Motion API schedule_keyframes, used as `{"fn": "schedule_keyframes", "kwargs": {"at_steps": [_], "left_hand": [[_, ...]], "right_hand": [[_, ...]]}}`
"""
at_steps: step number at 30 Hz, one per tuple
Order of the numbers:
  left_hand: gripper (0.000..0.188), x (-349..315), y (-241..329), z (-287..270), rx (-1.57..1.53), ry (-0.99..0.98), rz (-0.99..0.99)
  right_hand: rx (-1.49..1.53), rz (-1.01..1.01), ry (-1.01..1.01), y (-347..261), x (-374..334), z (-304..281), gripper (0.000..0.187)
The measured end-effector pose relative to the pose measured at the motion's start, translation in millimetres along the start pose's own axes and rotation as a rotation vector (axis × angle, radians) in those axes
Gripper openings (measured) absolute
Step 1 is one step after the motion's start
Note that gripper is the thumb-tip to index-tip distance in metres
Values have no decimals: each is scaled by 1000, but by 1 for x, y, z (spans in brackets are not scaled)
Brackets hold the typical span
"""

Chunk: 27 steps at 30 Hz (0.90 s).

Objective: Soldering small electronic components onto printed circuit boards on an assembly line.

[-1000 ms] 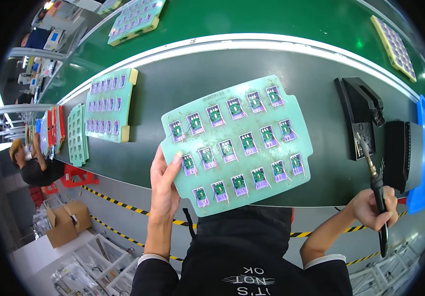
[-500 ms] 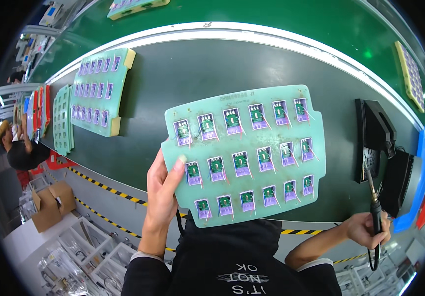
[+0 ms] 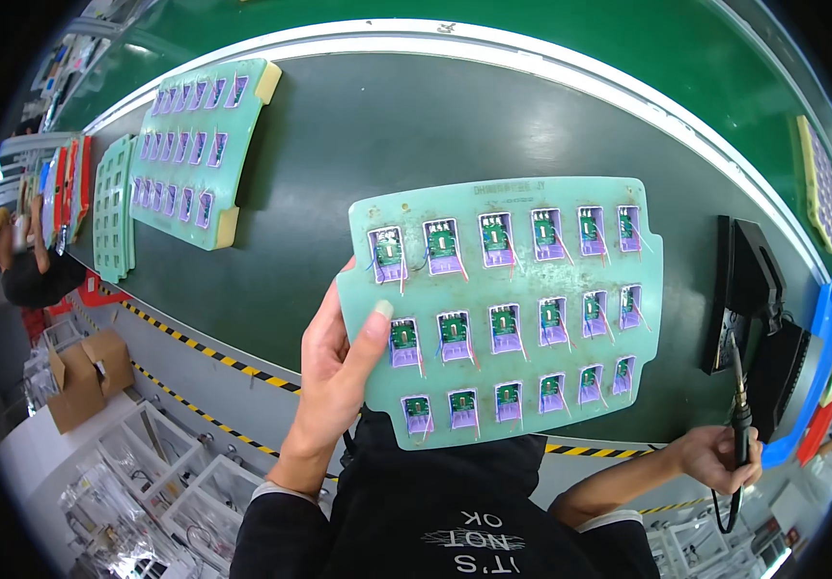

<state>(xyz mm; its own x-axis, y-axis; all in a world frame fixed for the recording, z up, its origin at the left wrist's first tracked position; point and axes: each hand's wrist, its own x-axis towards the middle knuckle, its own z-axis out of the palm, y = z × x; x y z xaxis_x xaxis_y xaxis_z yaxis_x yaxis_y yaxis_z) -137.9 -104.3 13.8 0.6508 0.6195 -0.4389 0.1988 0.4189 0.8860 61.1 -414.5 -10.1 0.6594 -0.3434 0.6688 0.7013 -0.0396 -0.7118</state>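
My left hand grips the left edge of a pale green tray, thumb on its face and fingers behind. The tray is tilted up toward me above the bench. In its rows of cut-outs sit several purple housings, each with a small green circuit board and thin red, white and blue wires. Off to the right, my right hand is closed around the black handle of a soldering iron. The iron's metal tip points up, close to a black device at the bench's right end.
A second filled green tray lies at the bench's left, beside stacked green plates. At right stand black equipment and a blue bin. Another tray lies past the white rail. A co-worker is at far left.
The tray in my left hand has shifted slightly right and turned a little clockwise. My right hand keeps the soldering iron in nearly the same place. The view has shifted slightly.
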Motion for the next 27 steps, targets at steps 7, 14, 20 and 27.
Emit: {"fn": "schedule_keyframes", "kwargs": {"at_steps": [7,14,20,27], "left_hand": [[50,0,-2,1,-7,-27,20],[46,-3,-5,4,-21,-26,62],[48,-11,-11,6,32,4,138],[51,-18,-20,7,58,43,267]], "right_hand": [[49,-5,-45,1,1,-4,27],[61,10,-23,0,0,3,26],[89,10,-71,4,2,-3,24],[92,12,-95,7,3,-5,23]]}}
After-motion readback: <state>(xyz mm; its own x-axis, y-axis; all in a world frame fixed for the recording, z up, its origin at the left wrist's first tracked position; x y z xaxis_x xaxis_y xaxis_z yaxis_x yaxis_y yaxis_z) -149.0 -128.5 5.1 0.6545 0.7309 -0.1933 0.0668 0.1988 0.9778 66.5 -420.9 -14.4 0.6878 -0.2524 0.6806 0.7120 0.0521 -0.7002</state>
